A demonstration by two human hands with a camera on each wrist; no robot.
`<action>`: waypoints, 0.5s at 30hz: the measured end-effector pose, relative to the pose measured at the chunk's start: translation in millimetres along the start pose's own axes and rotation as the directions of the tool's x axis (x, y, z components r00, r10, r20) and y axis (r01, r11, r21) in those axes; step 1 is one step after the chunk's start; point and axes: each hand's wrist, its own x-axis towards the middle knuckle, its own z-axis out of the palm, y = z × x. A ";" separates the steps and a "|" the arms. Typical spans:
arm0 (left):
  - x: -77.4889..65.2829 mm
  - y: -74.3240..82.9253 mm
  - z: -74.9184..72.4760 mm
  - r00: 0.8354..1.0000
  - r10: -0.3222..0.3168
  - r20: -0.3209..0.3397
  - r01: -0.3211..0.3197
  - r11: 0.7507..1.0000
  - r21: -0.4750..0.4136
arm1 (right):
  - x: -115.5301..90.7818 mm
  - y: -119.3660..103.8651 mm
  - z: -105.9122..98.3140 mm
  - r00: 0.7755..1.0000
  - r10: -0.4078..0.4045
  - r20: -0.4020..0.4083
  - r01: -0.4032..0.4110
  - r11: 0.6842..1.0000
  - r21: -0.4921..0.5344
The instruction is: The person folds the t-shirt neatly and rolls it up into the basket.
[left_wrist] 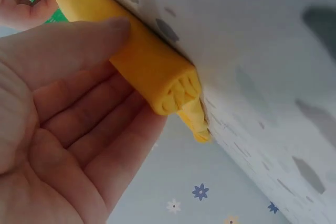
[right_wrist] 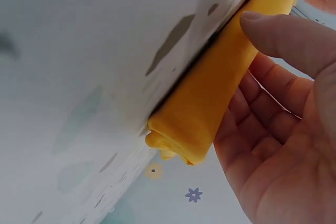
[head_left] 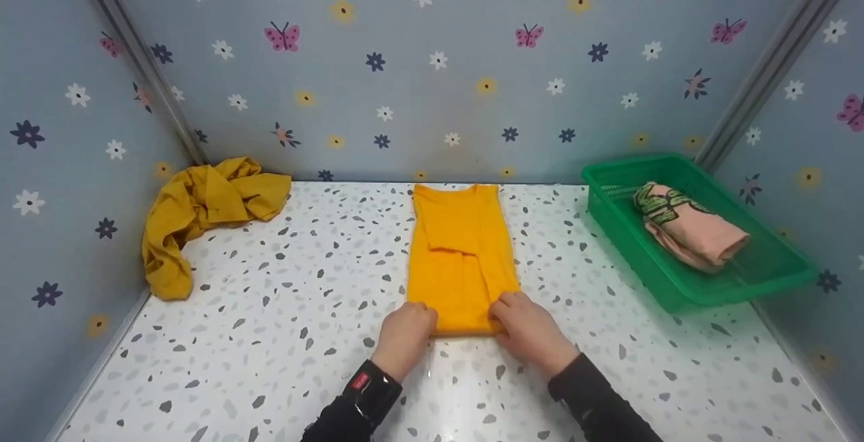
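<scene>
A bright yellow shirt [head_left: 455, 280] lies folded into a narrow strip on the speckled table, a sleeve folded down over its middle and the neckline at the far end. Its near end is turned up into a thick roll [left_wrist: 152, 66], whose spiral of layers shows in the left wrist view. My left hand [head_left: 405, 337] grips the left end of this roll, thumb on the near side and fingers behind. At the right end my right hand [head_left: 533, 334] pinches the roll the same way, its thumb [right_wrist: 278, 35] lying along the cloth.
A crumpled mustard garment [head_left: 216, 202] lies in the back left corner. At the right stands a green plastic basket [head_left: 634, 253] with a rolled pink garment [head_left: 702, 229] in it. Flower-patterned walls [head_left: 432, 118] enclose the white speckled table [head_left: 304, 361] at the back and sides.
</scene>
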 end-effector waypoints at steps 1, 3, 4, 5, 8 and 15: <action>1.1 -0.2 -0.5 1.000 -0.003 0.007 0.003 1.000 0.000 | 0.4 0.2 -0.1 1.000 0.003 0.002 -0.003 1.000 -0.002; 2.9 -0.5 -1.4 1.000 -0.009 0.023 0.009 1.000 0.004 | 1.2 0.7 -0.2 1.000 0.005 0.005 -0.004 1.000 -0.007; 3.7 -0.8 -1.6 0.999 -0.013 0.032 0.012 1.000 0.007 | 1.6 0.9 -0.3 1.000 0.003 0.005 -0.003 1.000 -0.010; 4.4 -0.9 -1.7 0.999 -0.017 0.041 0.016 1.000 0.009 | 2.0 1.2 -0.4 1.000 -0.001 0.004 0.001 1.000 -0.012; 6.2 -1.3 -1.9 0.998 -0.022 0.064 0.021 1.000 0.017 | 3.3 2.1 -0.7 1.000 -0.007 0.005 0.007 1.000 -0.024; 10.0 -1.9 -3.1 0.995 -0.035 0.092 0.034 0.999 0.012 | 6.4 4.5 -2.6 1.000 -0.013 0.017 0.014 1.000 -0.024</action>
